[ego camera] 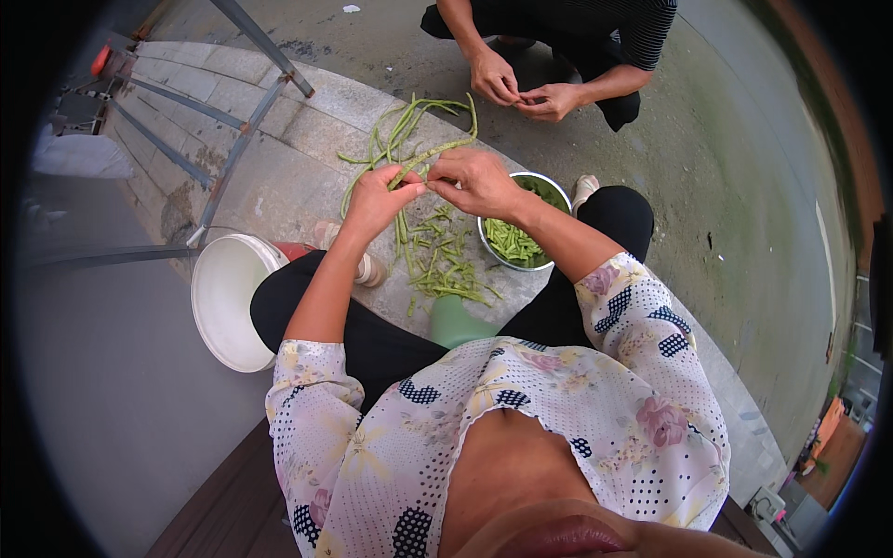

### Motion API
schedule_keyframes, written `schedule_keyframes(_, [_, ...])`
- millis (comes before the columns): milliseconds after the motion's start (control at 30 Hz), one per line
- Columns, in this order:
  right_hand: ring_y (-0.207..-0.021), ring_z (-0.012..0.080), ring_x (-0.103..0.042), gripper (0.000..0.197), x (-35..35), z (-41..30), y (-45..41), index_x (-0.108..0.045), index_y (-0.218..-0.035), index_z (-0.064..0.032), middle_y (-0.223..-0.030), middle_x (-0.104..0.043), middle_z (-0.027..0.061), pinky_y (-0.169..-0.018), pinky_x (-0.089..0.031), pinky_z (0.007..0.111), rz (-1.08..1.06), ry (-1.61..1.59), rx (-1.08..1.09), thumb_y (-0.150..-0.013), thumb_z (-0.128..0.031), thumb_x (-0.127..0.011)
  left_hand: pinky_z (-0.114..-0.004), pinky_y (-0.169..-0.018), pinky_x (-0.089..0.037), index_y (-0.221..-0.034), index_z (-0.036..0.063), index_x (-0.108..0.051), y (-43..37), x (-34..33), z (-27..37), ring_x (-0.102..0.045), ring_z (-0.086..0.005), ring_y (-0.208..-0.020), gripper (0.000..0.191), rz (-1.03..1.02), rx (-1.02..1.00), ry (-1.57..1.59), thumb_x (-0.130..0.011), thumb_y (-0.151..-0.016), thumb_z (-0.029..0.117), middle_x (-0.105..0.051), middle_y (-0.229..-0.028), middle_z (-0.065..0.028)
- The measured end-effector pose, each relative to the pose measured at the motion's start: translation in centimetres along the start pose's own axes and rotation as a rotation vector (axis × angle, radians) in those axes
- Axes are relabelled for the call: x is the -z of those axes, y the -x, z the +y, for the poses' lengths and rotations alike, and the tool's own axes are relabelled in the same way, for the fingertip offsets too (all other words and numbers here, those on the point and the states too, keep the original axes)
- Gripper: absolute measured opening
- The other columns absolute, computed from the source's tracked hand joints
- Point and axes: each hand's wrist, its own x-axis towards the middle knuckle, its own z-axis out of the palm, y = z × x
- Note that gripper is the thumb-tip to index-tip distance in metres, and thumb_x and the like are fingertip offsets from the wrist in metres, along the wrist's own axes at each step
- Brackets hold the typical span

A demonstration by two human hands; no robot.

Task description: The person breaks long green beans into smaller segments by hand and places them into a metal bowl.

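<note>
A long green bean runs up and away from my left hand, whose thumb and fingers pinch it. My right hand meets the left at the fingertips, thumb and forefinger pressed together; whether a bit of bean is between them is too small to tell. Beyond and beneath my hands, several whole long beans lie on the stone slab. Closer to me is a scatter of bean scraps. Under my right forearm stands a metal bowl holding short cut bean pieces.
Across the slab another person's hands are held together, that person crouching. A white bucket lies tilted by my left knee. A metal frame rises at the left. Between my legs is a green plastic object.
</note>
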Motion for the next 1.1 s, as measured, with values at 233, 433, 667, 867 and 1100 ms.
schedule_keyframes(233, [-0.065, 0.0086, -0.049, 0.018, -1.8, 1.4, 0.2, -0.058, -0.081, -0.0046, -0.071, -0.056, 0.0008, -0.059, -0.040, 0.023, 0.131, -0.950, -0.467, -0.079, -0.022, -0.060, -0.018, -0.057, -0.037, -0.084, 0.0019, -0.060, -0.5, -1.5, 0.3, -0.046, -0.0039, -0.063, 0.011, 0.196, -0.014, 0.264, -0.063, -0.074, 0.008, -0.054, -0.070, 0.0038])
schedule_keyframes(433, [-0.064, 0.0053, -0.049, 0.014, -2.8, 1.2, 0.5, -0.056, -0.084, -0.0079, -0.072, -0.054, -0.0019, -0.056, -0.038, 0.019, 0.116, -1.301, -0.662, -0.081, -0.021, -0.058, -0.018, -0.059, -0.035, -0.085, 0.0034, -0.059, -0.6, -1.3, 0.9, -0.046, -0.0033, -0.066, 0.013, 0.372, -0.002, 0.614, -0.064, -0.075, 0.011, -0.055, -0.075, 0.0032])
schedule_keyframes(667, [-0.064, 0.0045, -0.052, 0.018, -3.7, 1.9, 2.3, -0.055, -0.091, -0.0085, -0.074, -0.056, -0.0037, -0.055, -0.037, 0.019, -0.041, -1.484, -0.873, -0.085, -0.025, -0.050, -0.016, -0.045, -0.030, -0.090, 0.0042, -0.057, -0.9, 2.4, 0.0, -0.047, -0.0033, -0.062, 0.015, 0.541, -0.006, 0.843, -0.062, -0.077, 0.011, -0.056, -0.074, -0.0006])
schedule_keyframes(867, [-0.082, 0.0135, -0.056, 0.042, -3.7, 2.0, 1.5, -0.052, -0.100, -0.0046, -0.094, -0.057, 0.0057, -0.062, -0.042, 0.023, -0.111, -1.628, -0.899, -0.090, -0.040, -0.031, -0.016, -0.045, -0.031, -0.094, 0.0057, -0.055, 0.0, 4.3, -0.1, -0.047, -0.0049, -0.062, 0.018, 0.502, 0.039, 0.770, -0.060, -0.079, 0.014, -0.055, -0.075, -0.0005])
schedule_keyframes(1100, [-0.098, 0.0189, -0.054, 0.045, -4.1, 2.2, 4.5, -0.048, -0.108, -0.0038, -0.107, -0.055, 0.0126, -0.070, -0.044, 0.032, -0.384, -0.985, -0.611, -0.088, -0.041, -0.036, -0.016, -0.046, -0.030, -0.094, 0.0031, -0.052, -1.5, 2.5, 0.1, -0.044, -0.0039, -0.061, 0.018, 0.405, 0.081, 0.564, -0.057, -0.081, 0.015, -0.053, -0.076, -0.0013])
